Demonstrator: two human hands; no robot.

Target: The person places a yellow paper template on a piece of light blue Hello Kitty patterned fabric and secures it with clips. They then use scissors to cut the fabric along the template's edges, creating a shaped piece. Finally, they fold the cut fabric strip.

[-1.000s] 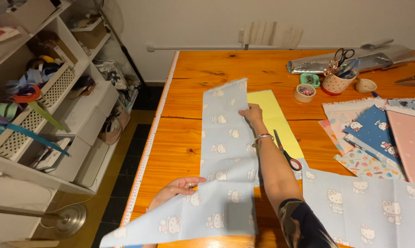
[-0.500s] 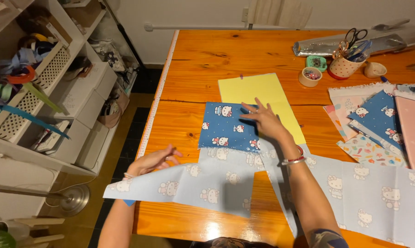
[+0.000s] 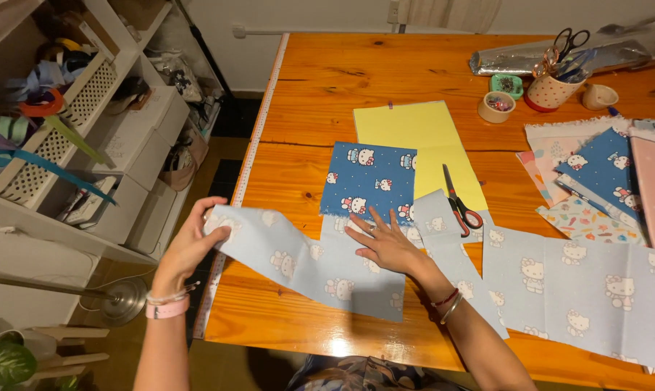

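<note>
I see no labels, signs or screens. The only package-like items I can make out are plain white rectangular storage boxes point(image 3: 135, 137) stacked on the white shelf unit point(image 3: 23, 210) left of the worktop point(image 3: 320, 80), and a long crinkled silver foil wrapper point(image 3: 552, 56) lying along the worktop's far right edge. I cannot tell what either holds.

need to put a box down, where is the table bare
The table is bare along the far edge, between the yellow sheet and the back wall, and left of the blue patterned fabric. The right side is crowded with fabric pieces, scissors and cups.
</note>
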